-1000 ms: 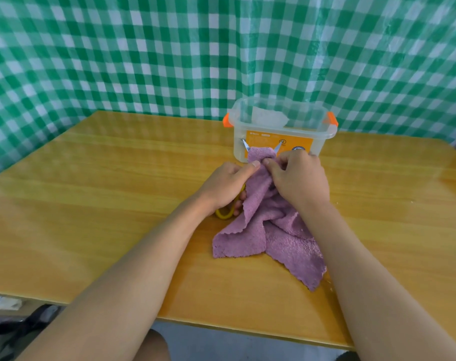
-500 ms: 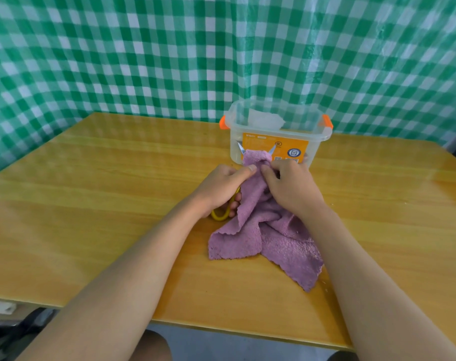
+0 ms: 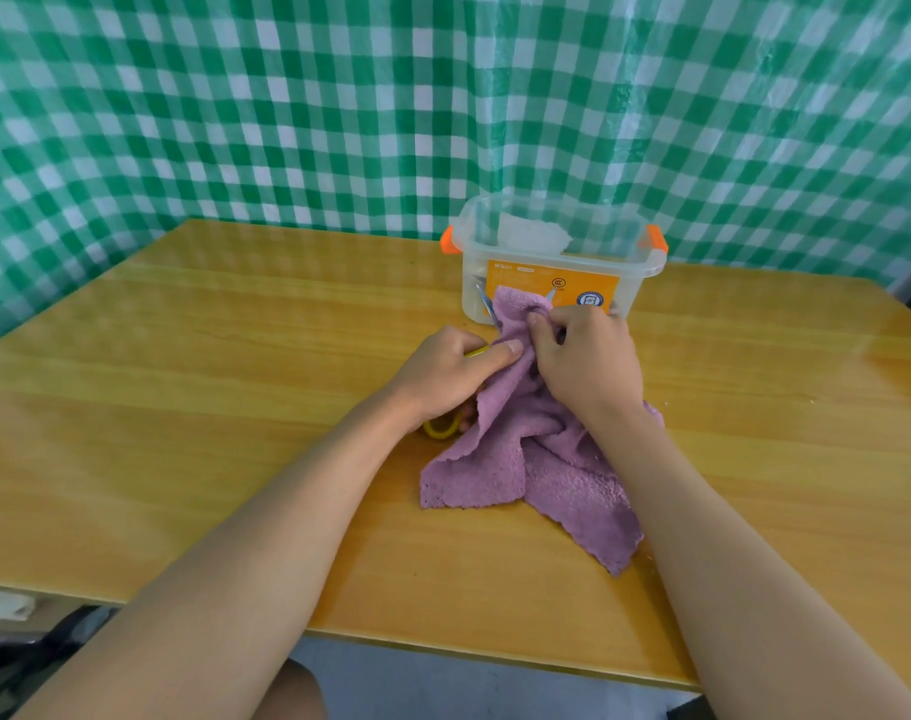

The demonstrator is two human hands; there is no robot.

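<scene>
Little has moved since a second ago: the left hand still grips the yellow-handled scissors beneath its palm, while the right hand pinches the purple cloth, soft and limp, over stiff, sharp-looking blades just past its fingertips, so the handles look the safest hold.

Bright, even daylight – soft sheen on the table – wide-angle bending at edges, sharp focus.
</scene>
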